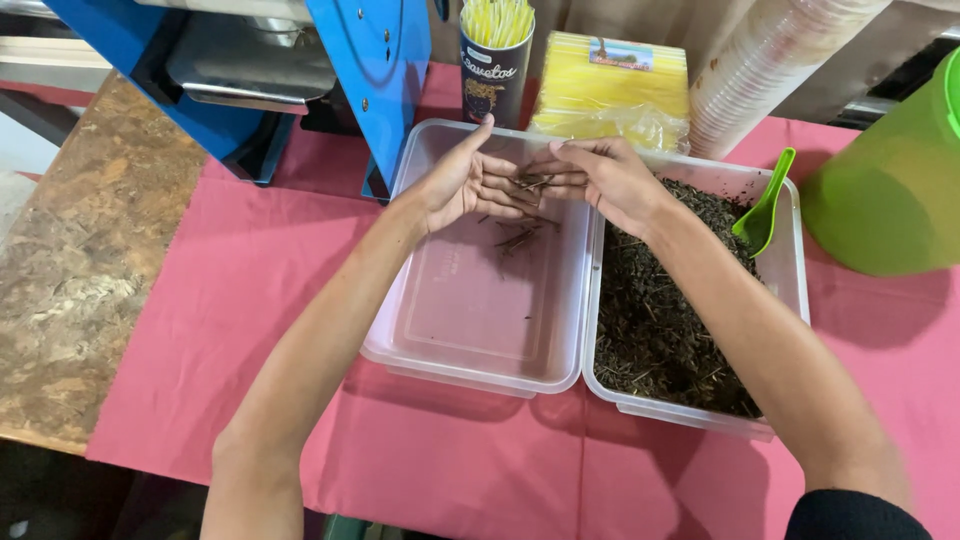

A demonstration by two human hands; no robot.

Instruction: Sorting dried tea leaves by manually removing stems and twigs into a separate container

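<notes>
My left hand [468, 182] hovers palm up over the far end of a clear plastic lid [470, 330], with a few thin dark stems lying on its fingers. My right hand [597, 177] meets it fingertip to fingertip, picking at the stems [532, 182]. More loose stems [518, 238] lie scattered in the lid below the hands. To the right stands a clear plastic tub [795, 275] filled with dark dried leaves [655, 320]. A green plastic scoop [763, 212] rests in its far right corner.
A pink cloth [260, 300] covers the table, with a worn wooden top [70, 260] at left. Behind stand a blue metal machine [375, 70], a cup of yellow straws [495, 60], a yellow straw packet [610, 90], stacked clear cups [765, 70] and a green jug [890, 190].
</notes>
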